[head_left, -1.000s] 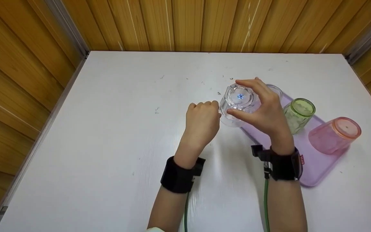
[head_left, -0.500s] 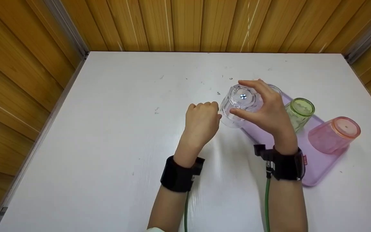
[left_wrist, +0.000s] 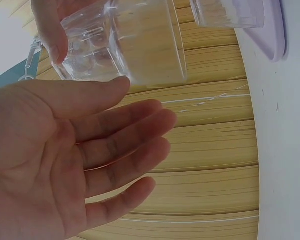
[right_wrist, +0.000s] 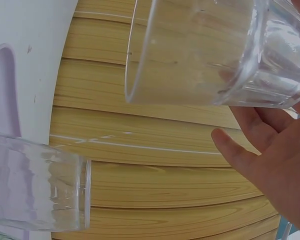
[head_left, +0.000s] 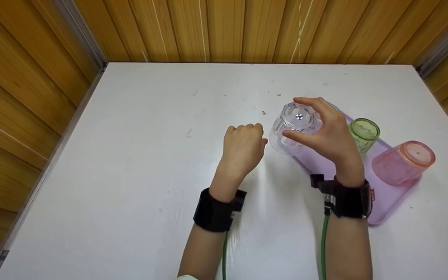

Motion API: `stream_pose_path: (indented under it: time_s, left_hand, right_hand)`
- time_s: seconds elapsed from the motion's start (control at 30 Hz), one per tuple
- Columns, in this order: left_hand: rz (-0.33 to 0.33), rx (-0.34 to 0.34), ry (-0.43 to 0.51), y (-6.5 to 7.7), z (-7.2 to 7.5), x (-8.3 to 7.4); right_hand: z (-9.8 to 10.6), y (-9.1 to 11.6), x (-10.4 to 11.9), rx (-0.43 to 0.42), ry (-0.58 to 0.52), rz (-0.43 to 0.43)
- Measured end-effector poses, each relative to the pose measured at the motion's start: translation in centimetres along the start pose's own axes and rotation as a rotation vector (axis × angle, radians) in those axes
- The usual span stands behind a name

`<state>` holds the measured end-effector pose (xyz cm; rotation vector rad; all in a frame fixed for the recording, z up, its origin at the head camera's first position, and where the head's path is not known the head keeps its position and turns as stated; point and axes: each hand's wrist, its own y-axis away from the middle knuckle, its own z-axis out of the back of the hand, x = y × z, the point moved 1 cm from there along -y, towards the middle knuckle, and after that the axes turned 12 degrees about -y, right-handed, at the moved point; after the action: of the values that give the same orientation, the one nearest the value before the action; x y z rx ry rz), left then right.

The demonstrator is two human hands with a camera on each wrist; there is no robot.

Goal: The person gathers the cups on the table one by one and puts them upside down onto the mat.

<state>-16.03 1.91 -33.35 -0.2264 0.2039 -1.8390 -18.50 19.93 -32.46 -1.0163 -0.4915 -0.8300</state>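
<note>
My right hand (head_left: 331, 134) grips a clear glass (head_left: 296, 118) around its base, thumb on the near side and fingers on the far side. The glass is upside down and tilted, raised above the table by the tray's left corner; the right wrist view shows its wide rim facing the table. Just left of it hovers my left hand (head_left: 244, 151), back upward. In the left wrist view its fingers (left_wrist: 125, 150) are loosely bent, apart from the glass, and hold nothing. Another clear glass (right_wrist: 40, 185) stands inverted on the tray, mostly hidden behind my right hand in the head view.
A purple tray (head_left: 383, 206) lies diagonally on the right of the white table (head_left: 130, 155). On it, a green glass (head_left: 365, 134) and a pink glass (head_left: 403, 163) stand upside down. Wood-look panels (head_left: 224, 31) rise behind the table. Green cables run from both wrist straps.
The right hand has shifted slightly right with the clear glass, toward the tray, covering more of the glasses behind it. The left hand has stayed nearly still.
</note>
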Motion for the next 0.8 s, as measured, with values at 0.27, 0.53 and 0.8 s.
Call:
stream_pose_path:
  time_s: [0.27, 0.53, 0.8]
  left_hand:
    - [-0.003, 0.0, -0.001, 0.0, -0.1, 0.0]
    - [-0.013, 0.013, 0.011, -0.3, -0.4, -0.4]
    - [-0.047, 0.05, 0.02, -0.6, -1.1, -0.7]
  right_hand:
    - [0.5, 0.2, -0.4, -0.004, 0.029, -0.032]
    - [1.0, 0.4, -0.7, 0.012, 0.052, -0.091]
    - [1.6, 0.6, -1.2, 0.014, 0.031, -0.117]
